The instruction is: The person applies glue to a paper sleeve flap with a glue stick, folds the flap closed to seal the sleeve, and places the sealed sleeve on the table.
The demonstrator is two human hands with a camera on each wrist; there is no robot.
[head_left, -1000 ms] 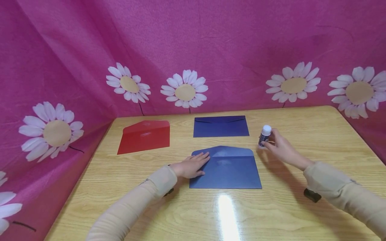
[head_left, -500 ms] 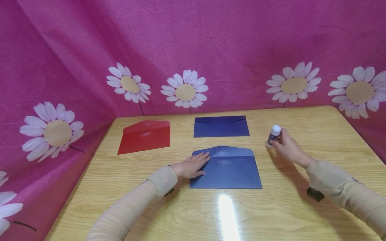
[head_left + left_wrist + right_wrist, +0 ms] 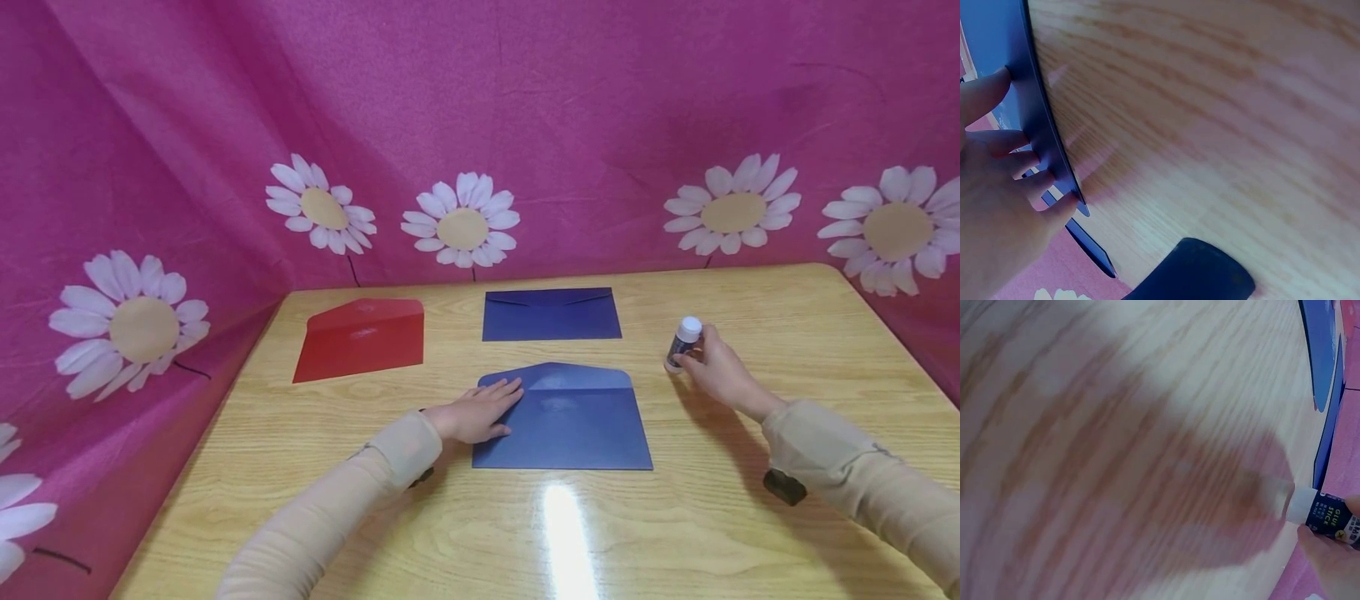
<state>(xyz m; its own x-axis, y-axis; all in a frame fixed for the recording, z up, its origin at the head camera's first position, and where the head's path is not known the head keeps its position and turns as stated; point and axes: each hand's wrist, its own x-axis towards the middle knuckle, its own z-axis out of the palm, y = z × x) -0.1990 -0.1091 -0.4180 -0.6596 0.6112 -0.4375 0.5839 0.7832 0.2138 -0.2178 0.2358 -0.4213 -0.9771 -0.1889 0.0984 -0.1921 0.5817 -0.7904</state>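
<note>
A blue envelope lies on the table with its pointed flap spread open toward the back; pale smears show on the flap and just below it. My left hand rests flat on its left side, fingers straight. In the left wrist view those fingers lie along the envelope's edge. Right of the envelope, my right hand holds an upright glue stick with a white cap, pinched between thumb and fingers. Its dark label and white base show in the right wrist view, the glue stick standing at the tabletop.
A red envelope with its flap open lies at the back left. Behind the blue one is a dark blue envelope, flap folded down. A pink flowered cloth hangs along the far and left edges of the wooden table.
My right hand has moved the glue stick to the right, away from the blue envelope, and slightly down in the latest half second. My left hand and the envelopes have stayed put.
</note>
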